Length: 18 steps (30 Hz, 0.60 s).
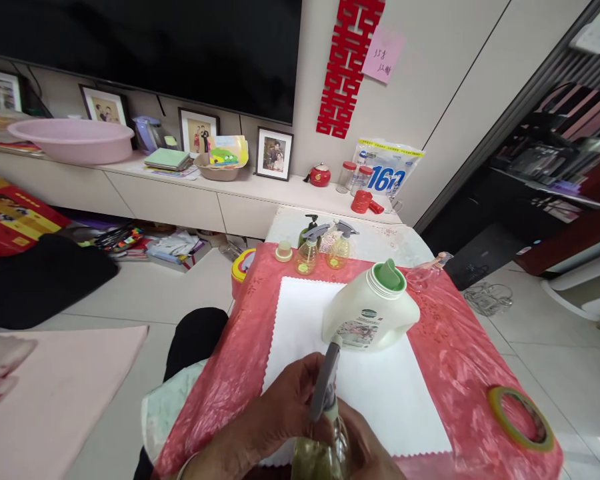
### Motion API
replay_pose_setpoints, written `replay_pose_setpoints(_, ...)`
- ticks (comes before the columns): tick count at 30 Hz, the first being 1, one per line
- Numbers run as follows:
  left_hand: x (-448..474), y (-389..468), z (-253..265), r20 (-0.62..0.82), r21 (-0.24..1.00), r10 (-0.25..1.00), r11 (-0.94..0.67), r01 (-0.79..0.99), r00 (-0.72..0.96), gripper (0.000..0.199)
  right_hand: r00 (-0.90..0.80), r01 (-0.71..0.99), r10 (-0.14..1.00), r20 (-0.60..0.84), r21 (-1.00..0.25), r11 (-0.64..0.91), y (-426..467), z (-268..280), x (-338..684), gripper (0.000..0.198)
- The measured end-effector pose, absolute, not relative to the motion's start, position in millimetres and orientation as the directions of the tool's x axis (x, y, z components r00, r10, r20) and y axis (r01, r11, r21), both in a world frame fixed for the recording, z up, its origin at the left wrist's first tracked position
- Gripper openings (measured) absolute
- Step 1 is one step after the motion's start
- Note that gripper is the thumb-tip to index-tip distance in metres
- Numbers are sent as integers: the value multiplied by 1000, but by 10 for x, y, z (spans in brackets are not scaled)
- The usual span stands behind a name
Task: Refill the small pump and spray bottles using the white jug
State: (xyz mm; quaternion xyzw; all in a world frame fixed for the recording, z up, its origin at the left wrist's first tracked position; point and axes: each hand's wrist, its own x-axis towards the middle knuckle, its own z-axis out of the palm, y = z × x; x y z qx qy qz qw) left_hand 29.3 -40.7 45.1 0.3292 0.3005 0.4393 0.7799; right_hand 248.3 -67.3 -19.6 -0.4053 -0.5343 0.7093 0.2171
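Note:
A clear spray bottle (320, 460) with a grey trigger head (326, 381) is held upright at the near edge of the table. My left hand (293, 407) closes round its neck and trigger head. From the right, my right hand (365, 443) wraps the bottle's body; part of that hand is cut off by the frame. Just beyond stands a large pale detergent jug (367, 313), its green spout (389, 275) uncapped, on a white scalloped sheet (300, 320). Two yellowish spray bottles (307, 257) with grey heads stand behind it, near a pale cap (283, 251).
Red plastic film (240, 353) covers the table. A roll of tape (521, 419) lies at the right, and a clear pinkish spray bottle (427, 272) lies at the back right. A dark green pump bottle (309, 230) stands at the back. Beyond is a cabinet with frames and jars (347, 177).

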Motion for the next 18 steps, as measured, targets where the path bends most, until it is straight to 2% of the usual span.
replay_pose_setpoints(3,252,-407,539,-133,865,899,310,-394,416,59,-593,107,733,-333,-935,-338,-614,-259,2484,109)
replay_pose_setpoints(6,195,-416,629,-84,904,861,278,-326,502,55,-602,63,743,-293,-945,-322,-569,-246,2479,112)
replay_pose_setpoints(10,162,-415,710,-36,889,865,256,-379,501,51,-656,49,738,-161,-984,-171,-461,-139,2381,110)
replay_pose_setpoints(14,121,-375,796,33,852,939,153,-501,342,50,-645,120,750,-147,-989,-91,-405,-45,2400,105)
replay_pose_setpoints(18,-40,-253,835,55,764,998,-32,-644,16,48,-587,247,786,-191,-968,-51,-436,-29,2736,102)
